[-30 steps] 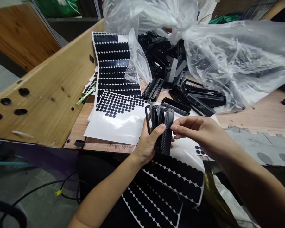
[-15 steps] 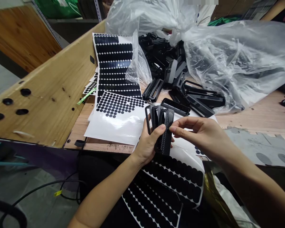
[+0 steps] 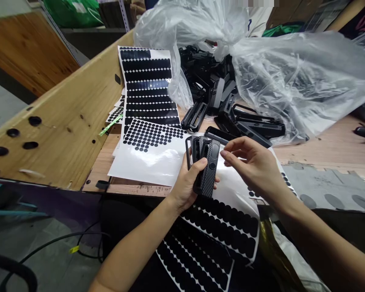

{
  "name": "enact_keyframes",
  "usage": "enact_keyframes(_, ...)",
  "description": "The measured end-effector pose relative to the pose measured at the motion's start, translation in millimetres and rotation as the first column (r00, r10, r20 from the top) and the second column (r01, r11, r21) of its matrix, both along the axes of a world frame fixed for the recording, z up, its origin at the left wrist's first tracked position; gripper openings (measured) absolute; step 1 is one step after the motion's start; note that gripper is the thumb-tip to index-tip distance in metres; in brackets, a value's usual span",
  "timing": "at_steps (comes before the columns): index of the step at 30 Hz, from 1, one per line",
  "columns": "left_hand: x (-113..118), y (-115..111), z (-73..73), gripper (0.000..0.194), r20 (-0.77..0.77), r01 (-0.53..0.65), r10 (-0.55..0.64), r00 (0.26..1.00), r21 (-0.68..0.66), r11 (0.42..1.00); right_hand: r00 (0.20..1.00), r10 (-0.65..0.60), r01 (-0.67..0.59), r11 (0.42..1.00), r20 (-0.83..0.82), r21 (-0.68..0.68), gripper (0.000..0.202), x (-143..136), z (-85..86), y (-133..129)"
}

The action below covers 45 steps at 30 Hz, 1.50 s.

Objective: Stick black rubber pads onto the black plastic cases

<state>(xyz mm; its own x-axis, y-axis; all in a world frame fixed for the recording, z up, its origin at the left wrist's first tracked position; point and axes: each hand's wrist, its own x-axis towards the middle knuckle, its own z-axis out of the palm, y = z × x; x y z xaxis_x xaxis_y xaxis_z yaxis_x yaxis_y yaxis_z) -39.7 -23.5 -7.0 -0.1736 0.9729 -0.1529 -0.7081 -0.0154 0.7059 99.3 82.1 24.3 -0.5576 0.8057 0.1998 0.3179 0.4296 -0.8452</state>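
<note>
A clear plastic bag spills black cases across the wooden bench, crowding its far side; above the near edge, the left hand grips a stack of cases while the right hand hovers beside it, fingers loosely curled, seemingly empty

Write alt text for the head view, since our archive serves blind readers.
A person's left hand grips a fanned stack of black textured plastic covers, while the right hand hovers just beside it, fingers pinched. Sheets of black round stickers lie on the wooden bench, with a pile of loose black covers spilling from clear plastic bags behind.
</note>
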Motion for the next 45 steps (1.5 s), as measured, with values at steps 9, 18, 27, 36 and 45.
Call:
enact_keyframes(9,0.5,-1.0,3.6,0.047,0.031,0.001,0.001,1.000,-0.049,0.999,0.947,-0.022,-0.134,0.880,0.321,0.455,0.019,-7.4,-58.6,2.3)
enact_keyframes(18,9.3,-1.0,6.7,0.049,-0.001,-0.109,0.109,0.994,-0.025,0.994,0.950,-0.073,-0.126,0.800,0.303,0.587,0.018,-11.8,-59.0,2.4)
enact_keyframes(27,10.5,-0.8,3.1,0.060,-0.034,-0.130,0.129,0.991,-0.035,0.991,0.947,-0.094,-0.091,0.837,0.307,0.539,0.017,-14.1,-60.2,-1.3)
enact_keyframes(36,12.2,-5.8,9.7,0.050,-0.052,-0.092,0.093,0.994,0.016,0.996,0.966,-0.061,-0.053,0.905,0.251,0.422,0.015,-14.2,-58.6,1.0)
enact_keyframes(45,13.2,-2.9,5.6,0.050,-0.072,-0.097,0.102,0.992,0.071,0.993,0.987,-0.042,-0.009,0.951,0.158,0.309,0.018,-13.9,-58.8,5.0)
